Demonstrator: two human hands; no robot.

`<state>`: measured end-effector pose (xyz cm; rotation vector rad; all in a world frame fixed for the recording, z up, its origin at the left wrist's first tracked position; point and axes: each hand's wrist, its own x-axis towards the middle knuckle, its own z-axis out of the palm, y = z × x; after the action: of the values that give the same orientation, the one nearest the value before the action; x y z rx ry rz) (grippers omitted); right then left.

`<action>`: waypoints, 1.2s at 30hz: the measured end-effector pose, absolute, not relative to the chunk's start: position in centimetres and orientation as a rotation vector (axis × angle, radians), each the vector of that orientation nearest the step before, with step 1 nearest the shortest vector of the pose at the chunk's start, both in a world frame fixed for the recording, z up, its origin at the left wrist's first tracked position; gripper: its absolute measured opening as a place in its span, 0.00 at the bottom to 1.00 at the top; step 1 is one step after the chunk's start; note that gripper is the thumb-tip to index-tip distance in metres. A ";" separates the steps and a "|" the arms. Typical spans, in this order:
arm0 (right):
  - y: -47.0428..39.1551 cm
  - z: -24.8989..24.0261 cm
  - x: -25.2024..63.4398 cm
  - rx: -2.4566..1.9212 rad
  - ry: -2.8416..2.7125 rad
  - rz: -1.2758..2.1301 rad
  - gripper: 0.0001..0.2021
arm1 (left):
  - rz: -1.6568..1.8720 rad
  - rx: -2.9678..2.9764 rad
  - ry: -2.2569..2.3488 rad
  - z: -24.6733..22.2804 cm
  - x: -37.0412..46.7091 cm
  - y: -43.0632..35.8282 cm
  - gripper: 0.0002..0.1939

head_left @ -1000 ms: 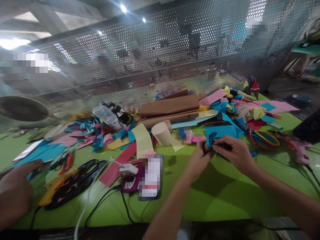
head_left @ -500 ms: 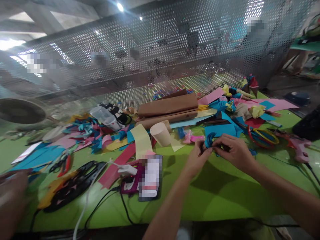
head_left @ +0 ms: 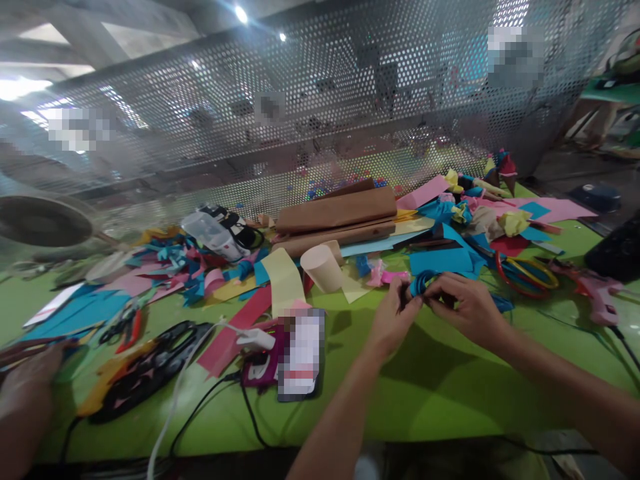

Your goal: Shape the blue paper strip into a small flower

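Observation:
Over the green table (head_left: 440, 393), my left hand (head_left: 393, 320) and my right hand (head_left: 465, 307) meet around a small curled strip of blue paper (head_left: 419, 283). The fingertips of both hands pinch the strip, which is rolled into a loop between them. A flat blue sheet (head_left: 440, 259) lies just behind the hands. A cream paper cone (head_left: 323, 267) lies on its side to the left of my left hand.
Coloured paper scraps (head_left: 175, 267) and brown paper rolls (head_left: 340, 210) cover the back of the table below a perforated metal screen (head_left: 320, 113). Scissors (head_left: 125, 323), a pink glue gun (head_left: 597, 293), red and yellow rings (head_left: 527, 275) and cables (head_left: 210, 393) lie around. Another person's hand (head_left: 25, 400) is at the far left.
The blue strip is curled tighter into a loop between my fingertips. The other person's hand at the left has drawn back toward the table's near edge.

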<state>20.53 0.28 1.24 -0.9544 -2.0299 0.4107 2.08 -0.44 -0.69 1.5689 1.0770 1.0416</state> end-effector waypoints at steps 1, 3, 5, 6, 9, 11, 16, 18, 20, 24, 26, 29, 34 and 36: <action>0.2 1.2 20.5 -0.957 -2.032 0.414 0.05 | 1.042 1.567 1.084 -0.7 2.1 -0.4 0.07; 0.2 1.2 20.4 -0.963 -2.033 0.422 0.04 | 1.038 1.592 1.102 -0.7 2.1 -0.4 0.06; 0.1 1.2 20.4 -0.972 -2.028 0.437 0.04 | 1.030 1.628 1.120 -0.6 2.1 -0.5 0.05; 0.1 1.2 20.4 -0.975 -2.026 0.443 0.04 | 1.025 1.645 1.133 -0.5 2.1 -0.5 0.05; 0.0 1.2 20.3 -0.978 -2.019 0.455 0.05 | 1.005 1.675 1.159 -0.3 2.1 -0.7 0.03; 0.0 1.2 20.3 -0.977 -1.997 0.470 0.05 | 0.991 1.677 1.157 -0.2 2.1 -0.7 0.02; -0.2 1.4 20.2 -0.972 -1.967 0.503 0.05 | 1.000 1.668 1.132 -0.2 2.1 -0.6 0.04; -0.2 1.4 20.1 -0.968 -1.972 0.494 0.05 | 1.009 1.671 1.116 -0.3 2.1 -0.6 0.06; -0.2 1.4 20.1 -0.969 -1.977 0.486 0.04 | 1.008 1.679 1.126 -0.4 2.1 -0.5 0.06; -0.2 1.3 20.1 -0.978 -1.994 0.453 0.05 | 0.975 1.718 1.177 -0.2 2.1 -0.6 0.04; -0.3 1.3 20.1 -0.977 -2.006 0.423 0.05 | 0.958 1.731 1.193 -0.1 2.1 -0.6 0.04; -0.3 1.2 20.1 -0.981 -2.020 0.400 0.05 | 0.960 1.732 1.201 -0.1 2.1 -0.6 0.04; -0.3 0.9 20.0 -0.991 -2.017 0.416 0.05 | 0.983 1.753 1.197 -0.2 2.2 -0.6 0.03; -0.2 0.8 20.0 -0.990 -2.018 0.415 0.05 | 0.983 1.760 1.193 -0.2 2.2 -0.6 0.03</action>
<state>19.98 -0.20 0.82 -0.9899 -2.0185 0.4152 2.16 -0.60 -0.20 1.7601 1.1929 0.9831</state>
